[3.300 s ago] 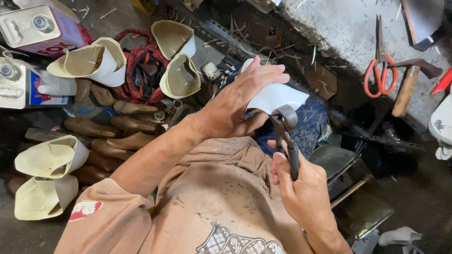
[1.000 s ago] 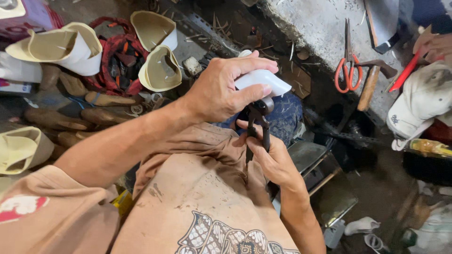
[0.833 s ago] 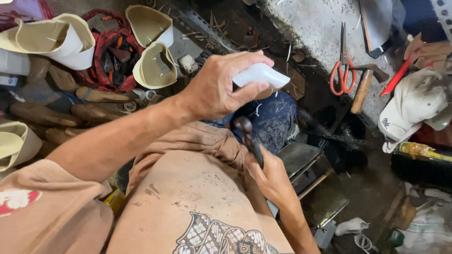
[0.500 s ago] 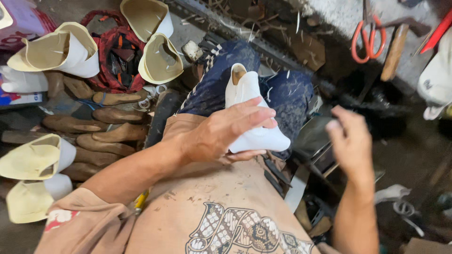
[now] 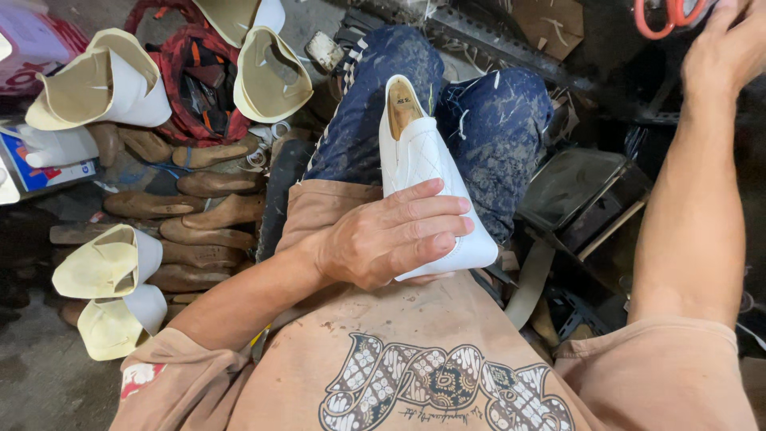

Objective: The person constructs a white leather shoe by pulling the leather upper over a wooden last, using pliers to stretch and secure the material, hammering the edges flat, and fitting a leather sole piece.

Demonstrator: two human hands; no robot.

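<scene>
1. Nearest, the white shoe upper (image 5: 435,187), mounted on a wooden last, is now laid lengthwise on the lap, between the thighs of the stained blue trousers (image 5: 487,120); a second ago it was held up in the air, tilted.
2. The left hand (image 5: 391,235) is pressed over the toe end of the shoe, fingers spread flat across it and the thumb hidden beneath, so the shoe is held down rather than lifted.
3. The dark pincers, gripped in the right hand a second ago and worked against the shoe's edge, are no longer seen anywhere in the picture.
4. The right hand (image 5: 730,48) is now stretched far to the right, up to the raised ledge, close beside the orange-handled scissors (image 5: 670,12); its fingers are cut off by the picture's edge, so whether anything is gripped cannot be told.
5. The change is judged as a pause in the pulling work: one tool is put aside and another is probably being sought, while the shoe is kept steady.
6. Farther left on the floor, wooden lasts (image 5: 199,211) are laid in rows, with cream shoe uppers (image 5: 108,80) stacked around them.
</scene>
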